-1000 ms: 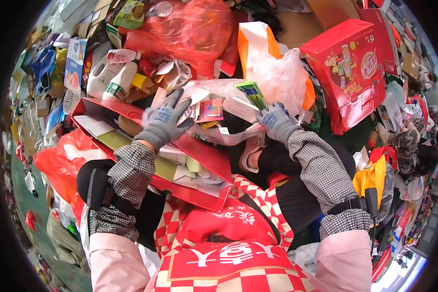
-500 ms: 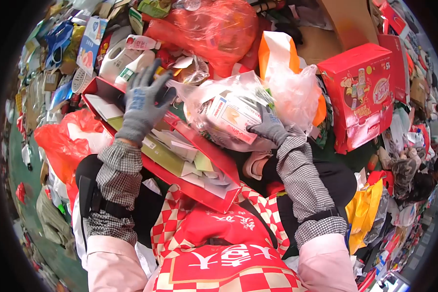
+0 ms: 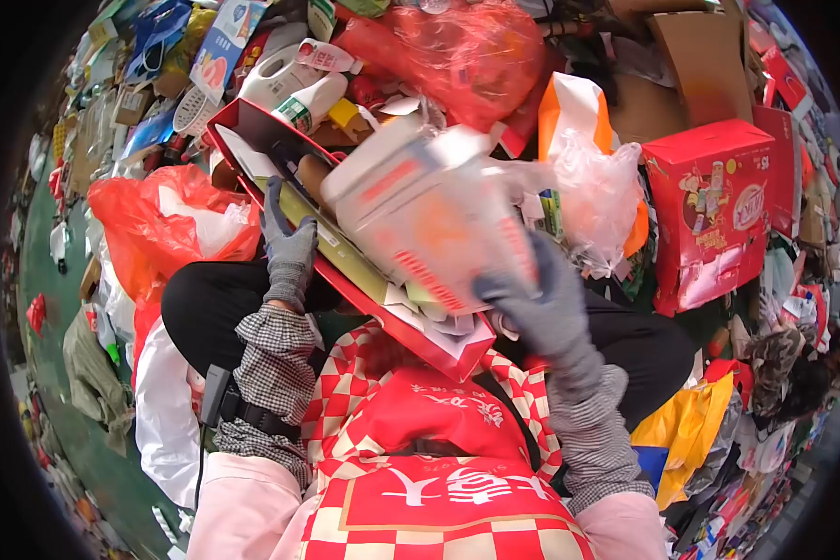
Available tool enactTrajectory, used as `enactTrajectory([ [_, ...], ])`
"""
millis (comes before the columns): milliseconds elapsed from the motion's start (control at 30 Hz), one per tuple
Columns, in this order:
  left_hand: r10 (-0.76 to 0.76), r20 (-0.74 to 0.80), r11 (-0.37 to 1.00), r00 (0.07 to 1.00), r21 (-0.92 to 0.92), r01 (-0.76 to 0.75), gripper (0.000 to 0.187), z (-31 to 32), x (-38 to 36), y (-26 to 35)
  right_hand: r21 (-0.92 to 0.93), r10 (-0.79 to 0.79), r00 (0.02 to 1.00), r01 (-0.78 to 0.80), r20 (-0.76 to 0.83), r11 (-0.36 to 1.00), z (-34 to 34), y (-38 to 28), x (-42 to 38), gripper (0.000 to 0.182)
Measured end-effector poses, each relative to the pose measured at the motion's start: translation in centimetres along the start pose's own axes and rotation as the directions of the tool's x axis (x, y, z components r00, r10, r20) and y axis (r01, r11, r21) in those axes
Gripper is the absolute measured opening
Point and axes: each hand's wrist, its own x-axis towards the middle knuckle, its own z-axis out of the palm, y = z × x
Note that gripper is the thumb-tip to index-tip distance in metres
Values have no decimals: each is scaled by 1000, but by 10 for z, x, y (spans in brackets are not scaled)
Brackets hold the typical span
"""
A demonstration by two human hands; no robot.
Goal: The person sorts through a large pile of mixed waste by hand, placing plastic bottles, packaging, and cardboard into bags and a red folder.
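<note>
A long red open box (image 3: 345, 295) lies slanted in front of my lap, with flattened cartons and white cardboard pieces inside. My left hand (image 3: 290, 252), in a grey glove, grips the near side of this box. In my right hand (image 3: 541, 303), also gloved and blurred by motion, is the edge of a white carton (image 3: 439, 215) with red print. The blurred carton is tilted over the middle of the red box and hides part of its far side. To the right of the carton is a pinkish clear plastic bag (image 3: 595, 201).
A large red printed box (image 3: 714, 215) stands at the right, and a red plastic bag (image 3: 182, 219) lies at the left. White bottles (image 3: 280, 79), red film (image 3: 457, 56) and brown cardboard (image 3: 705, 70) are behind. A yellow bag (image 3: 695, 429) sits at lower right.
My left hand has come down from above the box to its near side. The white carton, earlier within clear plastic at the right, is now over the box in my right hand.
</note>
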Motion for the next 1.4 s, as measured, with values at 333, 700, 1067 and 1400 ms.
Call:
enactTrajectory([
  [333, 54, -32, 997, 998, -48, -55, 69, 0, -1, -16, -869, 407, 769, 437, 494, 231, 107, 45, -31, 64],
  [700, 650, 120, 379, 750, 804, -458, 65, 14, -20, 57, -667, -28, 755, 596, 655, 447, 84, 46, -28, 51],
  [1067, 398, 899, 5, 184, 198, -980, 40, 139, -27, 92, -740, 312, 841, -538, -441, 404, -26, 210, 116, 62],
  [1400, 153, 869, 255, 471, 426, -868, 53, 199, 88, 52, -933, 97, 960, -278, -262, 228, -7, 222, 106, 61],
])
